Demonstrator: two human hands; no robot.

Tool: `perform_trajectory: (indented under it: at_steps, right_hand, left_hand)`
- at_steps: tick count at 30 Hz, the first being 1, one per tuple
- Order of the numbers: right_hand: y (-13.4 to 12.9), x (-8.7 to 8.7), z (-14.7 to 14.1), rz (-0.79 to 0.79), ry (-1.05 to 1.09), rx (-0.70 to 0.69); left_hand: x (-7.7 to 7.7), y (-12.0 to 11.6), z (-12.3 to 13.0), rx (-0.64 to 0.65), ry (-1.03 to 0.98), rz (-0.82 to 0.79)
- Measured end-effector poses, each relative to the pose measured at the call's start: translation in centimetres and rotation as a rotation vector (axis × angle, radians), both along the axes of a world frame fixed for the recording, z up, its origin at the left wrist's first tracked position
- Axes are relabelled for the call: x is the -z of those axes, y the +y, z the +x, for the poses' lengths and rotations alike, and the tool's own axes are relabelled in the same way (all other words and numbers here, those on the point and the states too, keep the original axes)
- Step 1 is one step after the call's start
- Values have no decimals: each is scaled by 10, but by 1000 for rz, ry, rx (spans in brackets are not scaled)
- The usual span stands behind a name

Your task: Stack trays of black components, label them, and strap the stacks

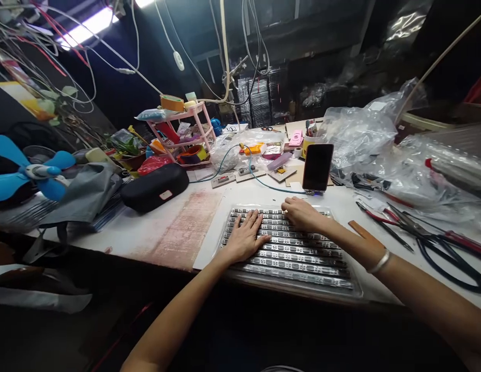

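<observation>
A clear plastic tray [351,290] lies near the table's front edge, filled with rows of dark strips [290,255] that carry small shiny parts. My left hand [245,238] rests flat on the left part of the rows, its fingers apart. Over the far rows, right of the middle, is my right hand [300,213], its fingers curled and pressed together at the tray's back. Whatever is between those fingertips is too small or hidden to make out. A bracelet [379,262] circles my right wrist.
Behind the tray a phone [318,166] stands upright on a blue cable. Pliers [411,223], large scissors [450,258] and a brown strip [366,236] lie at right. A black case [155,187], pink rack [182,126] and blue fan [34,169] stand left. Plastic bags [352,137] pile up behind.
</observation>
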State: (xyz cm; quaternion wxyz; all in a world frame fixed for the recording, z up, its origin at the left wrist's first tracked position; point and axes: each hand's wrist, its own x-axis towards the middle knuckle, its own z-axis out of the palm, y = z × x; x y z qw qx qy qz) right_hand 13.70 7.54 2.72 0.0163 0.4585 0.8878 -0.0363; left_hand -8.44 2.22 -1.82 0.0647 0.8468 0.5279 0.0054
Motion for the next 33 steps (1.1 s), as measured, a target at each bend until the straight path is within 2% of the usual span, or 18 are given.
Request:
perform_trajectory:
  at_steps: [2,4,7,9,11,13,15,17,19,21,26,29,33]
  right_hand:
    - [17,4,-10,-19,-9,-19]
    - [23,9,-22,-27,-22,-21]
    - [20,13,-38,-11,-32,7]
    - [13,13,-38,4,-22,23]
    - [0,11,-18,16,5,37]
    - [-21,14,21,48,42,93]
    - [-53,23,66,117,106,232]
    - [-89,37,99,181,309,454]
    - [-117,51,110,157,445,554]
    - [-130,60,97,149,471,605]
    - [-111,60,52,228,352,679]
    - [-98,61,54,212,321,723]
    - [-91,66,69,153,352,745]
  left_hand:
    - [2,0,-1,14,-17,12]
    - [3,-1,0,22,-45,19]
    - [3,2,5,11,-97,14]
    - [0,4,2,17,-135,-29]
    - [-3,4,-12,31,-183,-105]
    - [-3,-3,-38,-20,-247,-159]
    - [2,-16,-68,-173,-343,-157]
    - [10,-29,-93,-273,-493,-151]
    - [17,-37,-104,-324,-622,-139]
    - [21,-39,-103,-355,-690,-117]
    - [24,-25,-88,-453,-771,-52]
    - [24,-22,-91,-472,-823,-26]
    - [22,-26,-98,-400,-806,-81]
